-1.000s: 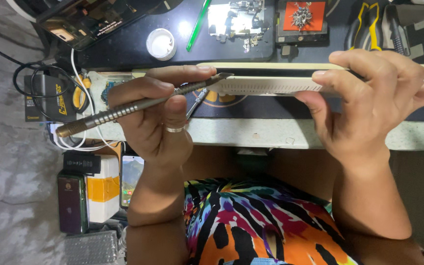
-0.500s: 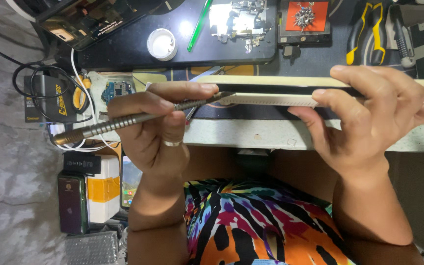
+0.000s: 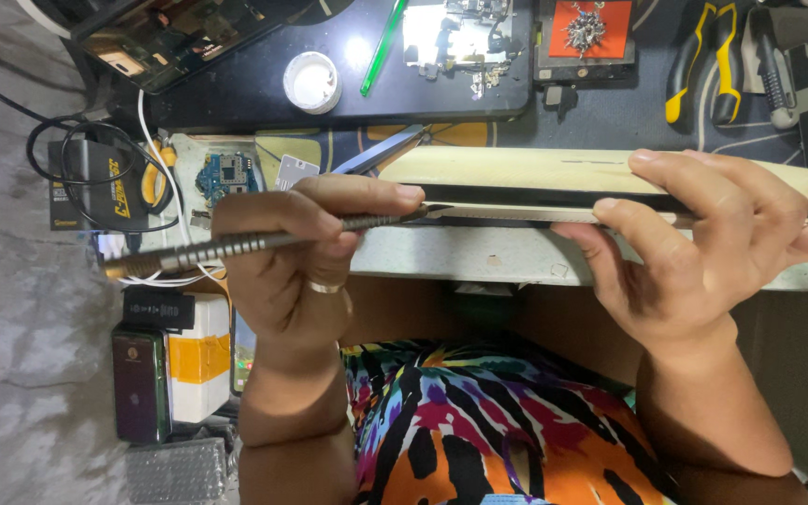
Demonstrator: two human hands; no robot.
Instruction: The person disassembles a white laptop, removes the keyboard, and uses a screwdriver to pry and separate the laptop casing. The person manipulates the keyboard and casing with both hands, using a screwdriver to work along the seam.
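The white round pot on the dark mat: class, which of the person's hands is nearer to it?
Left. The left hand sits just below the white round pot; the right hand is far off, holding the flat device.

Single head-worn view, looking steeply down, close over both hands, workbench edge (image 3: 479, 257) ahead

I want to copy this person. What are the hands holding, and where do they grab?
The left hand grips a grey metal tool around its ribbed middle. The right hand pinches the flat slab-like device by its long edges.
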